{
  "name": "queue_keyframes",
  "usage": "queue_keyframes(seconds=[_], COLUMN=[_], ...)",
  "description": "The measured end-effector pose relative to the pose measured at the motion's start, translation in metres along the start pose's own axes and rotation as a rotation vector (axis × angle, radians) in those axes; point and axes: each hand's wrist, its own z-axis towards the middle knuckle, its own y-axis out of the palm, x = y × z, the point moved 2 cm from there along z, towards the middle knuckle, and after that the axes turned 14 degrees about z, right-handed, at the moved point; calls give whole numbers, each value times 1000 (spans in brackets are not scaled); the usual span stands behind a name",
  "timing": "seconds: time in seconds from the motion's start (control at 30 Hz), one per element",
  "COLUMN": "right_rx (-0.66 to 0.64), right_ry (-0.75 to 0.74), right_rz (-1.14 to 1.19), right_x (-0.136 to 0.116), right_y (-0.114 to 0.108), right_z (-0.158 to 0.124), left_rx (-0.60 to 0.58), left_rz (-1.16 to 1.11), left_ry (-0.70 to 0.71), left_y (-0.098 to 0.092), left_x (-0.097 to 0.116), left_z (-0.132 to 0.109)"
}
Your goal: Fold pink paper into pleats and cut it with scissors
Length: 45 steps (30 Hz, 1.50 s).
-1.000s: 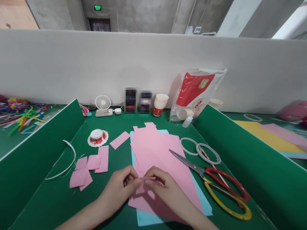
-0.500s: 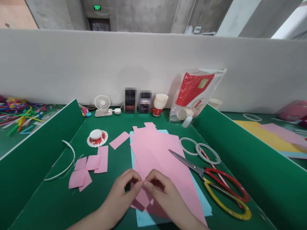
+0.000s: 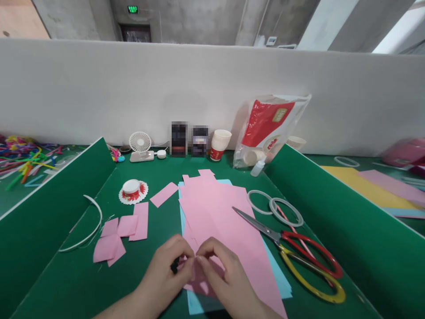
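Observation:
Over the near end of the pink paper sheets (image 3: 219,212), my left hand (image 3: 164,270) and my right hand (image 3: 226,272) meet fingertip to fingertip. Both are closed in a pinch on a small piece of pink paper (image 3: 199,274), which the fingers partly cover. Light blue sheets (image 3: 279,277) stick out from under the pink ones. Right of my hands lie open scissors (image 3: 270,232) with one red and one yellow handle, blade tips resting on the pink paper. Several cut pink paper pieces (image 3: 141,221) lie on the left, some overlapping.
A small white-and-red cup base with a scalloped rim (image 3: 132,199) stands at left, near a curved white strip (image 3: 99,221). Tape rings (image 3: 286,212) lie at right. Behind are a small fan (image 3: 140,142), paper cups (image 3: 220,144), a glue bottle (image 3: 258,168) and green side dividers (image 3: 318,195).
My fingertips stay together and have shifted slightly, with the small pink paper tilted differently between them. The whole view has moved a little; the other things lie as before.

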Motion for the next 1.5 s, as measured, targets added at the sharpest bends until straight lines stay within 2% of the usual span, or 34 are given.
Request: queue_keyframes(seconds=[0.2,0.33,0.53,0.67,0.7,0.8,0.9,1.0,1.17,1.33,1.5], right_rx=[-114,-96,40,293,316,221,98,35,-29,-47,15], right_ry=[10,-40,12,31,27,85,140,112,27,-17,42], right_rz=[-73,-103,27,73,77,126,174,140,47,4,57], right_x=[-4,-4,-5,-6,-6,-4,-3,-3,-6,-5,-4], right_y=[-1,1,-8,-31,-34,-31,-19,-9,-1,4,-1], right_z=[0,-2,1,9,11,14,11,6,1,-2,-1], left_rx=[-15,-37,-46,-20,-2,80,99,54,104,35,-21], left_rz=[47,0,-106,-179,-201,-258,-255,-173,-51,-37,-112], left_ry=[24,2,-53,-109,-128,-181,-124,-44,14,-1,-57], left_y=[2,2,-3,-6,-6,-10,-11,-9,-5,-2,-3], left_x=[1,3,4,1,-1,-7,-6,0,5,5,6], left_z=[-1,-2,-2,2,3,5,4,1,-2,-4,-3])
